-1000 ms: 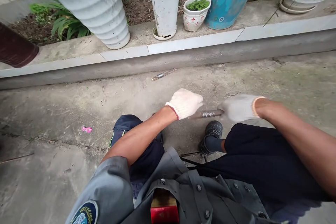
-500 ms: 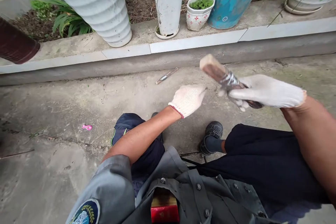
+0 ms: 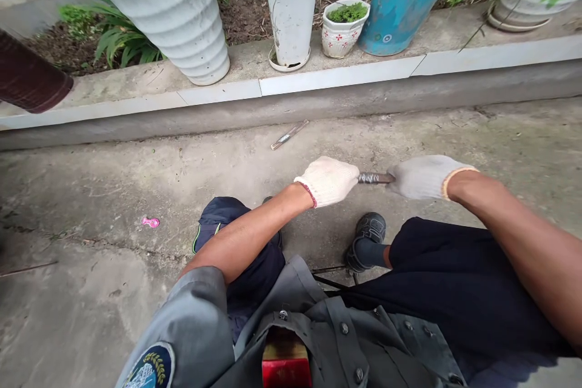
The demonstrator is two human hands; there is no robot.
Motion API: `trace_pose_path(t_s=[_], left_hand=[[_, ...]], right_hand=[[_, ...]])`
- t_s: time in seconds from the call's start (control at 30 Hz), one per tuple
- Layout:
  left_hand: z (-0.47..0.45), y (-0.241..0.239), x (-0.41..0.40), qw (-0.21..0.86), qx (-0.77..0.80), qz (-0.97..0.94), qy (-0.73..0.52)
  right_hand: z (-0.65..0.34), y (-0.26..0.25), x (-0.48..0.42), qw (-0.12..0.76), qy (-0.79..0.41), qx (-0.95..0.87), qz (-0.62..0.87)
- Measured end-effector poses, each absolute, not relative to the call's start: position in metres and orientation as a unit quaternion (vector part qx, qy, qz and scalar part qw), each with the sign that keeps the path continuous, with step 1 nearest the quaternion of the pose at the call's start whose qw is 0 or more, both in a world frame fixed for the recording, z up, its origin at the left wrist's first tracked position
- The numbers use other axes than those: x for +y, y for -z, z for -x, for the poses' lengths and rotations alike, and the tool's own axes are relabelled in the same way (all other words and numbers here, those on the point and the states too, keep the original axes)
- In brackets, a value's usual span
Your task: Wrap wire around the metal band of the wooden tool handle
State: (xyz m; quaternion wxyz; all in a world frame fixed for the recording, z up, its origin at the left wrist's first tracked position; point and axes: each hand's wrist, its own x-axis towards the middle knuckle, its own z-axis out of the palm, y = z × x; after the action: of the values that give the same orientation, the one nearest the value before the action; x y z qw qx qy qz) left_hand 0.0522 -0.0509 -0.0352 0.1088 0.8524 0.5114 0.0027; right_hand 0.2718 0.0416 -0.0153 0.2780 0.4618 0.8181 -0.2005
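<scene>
Both my hands wear white knit gloves, low over the concrete ground point(image 3: 113, 182) in front of my knees. My right hand point(image 3: 425, 177) is closed round the handle of a tool point(image 3: 375, 178). Only a short dark stretch of the tool, wrapped in shiny wire or tape, shows between the hands. Its far end lies under my left hand point(image 3: 330, 180). That hand is a loose fist pressed down at the tool's tip, and whatever it holds is hidden. My dark shoe point(image 3: 369, 236) is just below the hands.
A thin metal strip point(image 3: 290, 134) lies on the ground before a raised kerb point(image 3: 318, 82). On the kerb stand white ribbed pots point(image 3: 173, 12), a small patterned pot point(image 3: 342, 33) and a blue drum point(image 3: 400, 0). A pink scrap point(image 3: 150, 222) lies to the left.
My right hand raised the tool up to the right half a second ago, then swung it back down. Its end is now under my left hand, which barely moved.
</scene>
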Motion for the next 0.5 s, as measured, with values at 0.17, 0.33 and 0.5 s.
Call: trace_pose_path(t_s=[0.17,0.33,0.5], left_hand=[[-0.059,0.032,-0.056,0.117,0.563,-0.817,-0.047],[-0.055,0.028,-0.054,0.119,0.614,-0.775,-0.089],[-0.050,0.037,-0.047,0.124,0.600,-0.779,-0.132]], right_hand=[[-0.249,0.006,0.050,0.227,0.120,0.803,-0.538],[-0.250,-0.017,0.039,0.069,0.276,0.775,-0.565],[-0.263,-0.031,0.029,0.025,0.443,0.756,-0.481]])
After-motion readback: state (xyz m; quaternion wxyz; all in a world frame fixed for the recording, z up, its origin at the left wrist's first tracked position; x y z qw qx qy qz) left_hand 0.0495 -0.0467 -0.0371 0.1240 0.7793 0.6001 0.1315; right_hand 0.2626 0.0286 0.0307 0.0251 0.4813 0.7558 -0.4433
